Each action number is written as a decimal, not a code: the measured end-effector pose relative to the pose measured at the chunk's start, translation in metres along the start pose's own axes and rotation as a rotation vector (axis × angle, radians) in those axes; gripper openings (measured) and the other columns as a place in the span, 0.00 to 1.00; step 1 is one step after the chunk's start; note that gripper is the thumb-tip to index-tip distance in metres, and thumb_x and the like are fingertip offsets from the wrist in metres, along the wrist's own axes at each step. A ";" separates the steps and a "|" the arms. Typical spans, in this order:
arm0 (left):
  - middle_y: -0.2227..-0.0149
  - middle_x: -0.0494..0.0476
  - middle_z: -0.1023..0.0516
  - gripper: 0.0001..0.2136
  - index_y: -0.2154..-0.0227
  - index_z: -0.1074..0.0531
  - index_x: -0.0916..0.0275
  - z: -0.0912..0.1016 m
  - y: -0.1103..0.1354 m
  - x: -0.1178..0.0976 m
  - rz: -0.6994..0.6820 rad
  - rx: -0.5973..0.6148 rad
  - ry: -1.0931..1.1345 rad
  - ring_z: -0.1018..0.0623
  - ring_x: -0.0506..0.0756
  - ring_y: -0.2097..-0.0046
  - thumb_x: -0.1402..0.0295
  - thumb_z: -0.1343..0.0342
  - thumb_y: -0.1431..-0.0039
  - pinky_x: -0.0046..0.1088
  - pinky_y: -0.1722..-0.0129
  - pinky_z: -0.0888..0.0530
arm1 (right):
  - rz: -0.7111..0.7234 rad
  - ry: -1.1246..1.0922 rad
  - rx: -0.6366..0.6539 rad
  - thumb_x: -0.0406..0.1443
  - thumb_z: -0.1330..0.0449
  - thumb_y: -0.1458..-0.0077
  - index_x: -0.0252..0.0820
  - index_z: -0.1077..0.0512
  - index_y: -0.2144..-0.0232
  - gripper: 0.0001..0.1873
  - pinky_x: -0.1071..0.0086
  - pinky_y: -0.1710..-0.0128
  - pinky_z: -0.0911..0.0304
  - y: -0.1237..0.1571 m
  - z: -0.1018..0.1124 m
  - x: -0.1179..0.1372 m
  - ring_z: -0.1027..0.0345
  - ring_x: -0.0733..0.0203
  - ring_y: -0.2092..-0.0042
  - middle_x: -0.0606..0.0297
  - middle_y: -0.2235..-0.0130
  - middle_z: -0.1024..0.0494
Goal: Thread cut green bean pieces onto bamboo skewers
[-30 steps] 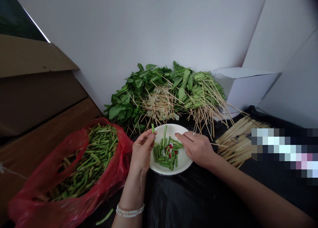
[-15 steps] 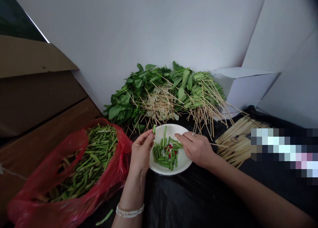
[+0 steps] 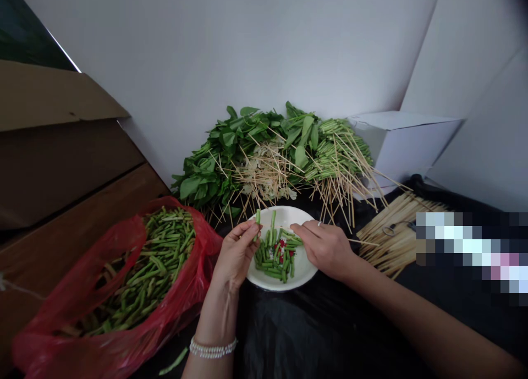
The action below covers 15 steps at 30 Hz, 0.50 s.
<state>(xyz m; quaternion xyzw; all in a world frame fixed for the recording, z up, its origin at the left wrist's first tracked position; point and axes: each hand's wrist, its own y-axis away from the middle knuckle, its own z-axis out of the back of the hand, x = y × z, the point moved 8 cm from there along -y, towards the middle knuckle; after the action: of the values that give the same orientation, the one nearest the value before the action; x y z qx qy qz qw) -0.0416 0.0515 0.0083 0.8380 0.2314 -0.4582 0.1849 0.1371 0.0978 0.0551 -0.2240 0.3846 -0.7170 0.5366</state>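
My left hand (image 3: 236,252) pinches a short green bean piece (image 3: 258,216) upright at the left rim of a white plate (image 3: 303,263). Cut green bean pieces (image 3: 274,253) lie heaped on the plate over a red and white pattern. My right hand (image 3: 325,246) rests on the plate's right side, fingers together, gripping a thin bamboo skewer (image 3: 358,240) whose end sticks out to the right. A bead bracelet circles my left wrist.
A red plastic bag (image 3: 124,335) full of green beans lies at left. Behind the plate are leafy greens (image 3: 231,148) and skewered vegetables (image 3: 334,148). Loose bamboo skewers (image 3: 391,230) lie at right, a white box (image 3: 404,137) behind. Cardboard stands at left.
My left hand has shifted slightly right with the bean piece, closer over the plate. My right hand has barely moved.
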 end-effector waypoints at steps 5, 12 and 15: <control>0.72 0.53 0.20 0.13 0.72 0.22 0.67 -0.001 -0.001 0.001 -0.001 -0.011 -0.028 0.24 0.46 0.71 0.72 0.28 0.65 0.18 0.69 0.27 | 0.001 -0.015 0.012 0.27 0.53 0.41 0.34 0.28 0.58 0.15 0.70 0.71 0.42 0.000 0.000 0.000 0.35 0.64 0.70 0.63 0.71 0.27; 0.73 0.54 0.21 0.13 0.72 0.22 0.67 -0.003 0.002 -0.001 -0.006 0.004 -0.057 0.24 0.46 0.70 0.72 0.28 0.65 0.19 0.70 0.28 | -0.032 -0.051 0.020 0.27 0.52 0.41 0.34 0.27 0.59 0.15 0.70 0.72 0.43 0.000 -0.001 -0.001 0.35 0.64 0.70 0.63 0.71 0.27; 0.71 0.53 0.21 0.12 0.74 0.22 0.66 -0.007 0.003 0.004 0.011 0.022 -0.071 0.24 0.47 0.70 0.72 0.28 0.65 0.20 0.69 0.27 | -0.021 -0.054 0.022 0.27 0.53 0.41 0.34 0.27 0.58 0.15 0.70 0.72 0.43 0.000 -0.002 0.002 0.35 0.64 0.70 0.63 0.72 0.27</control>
<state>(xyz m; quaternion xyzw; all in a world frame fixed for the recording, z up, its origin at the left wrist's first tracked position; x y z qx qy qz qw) -0.0334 0.0535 0.0083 0.8245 0.2151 -0.4892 0.1861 0.1350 0.0966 0.0537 -0.2416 0.3597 -0.7202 0.5417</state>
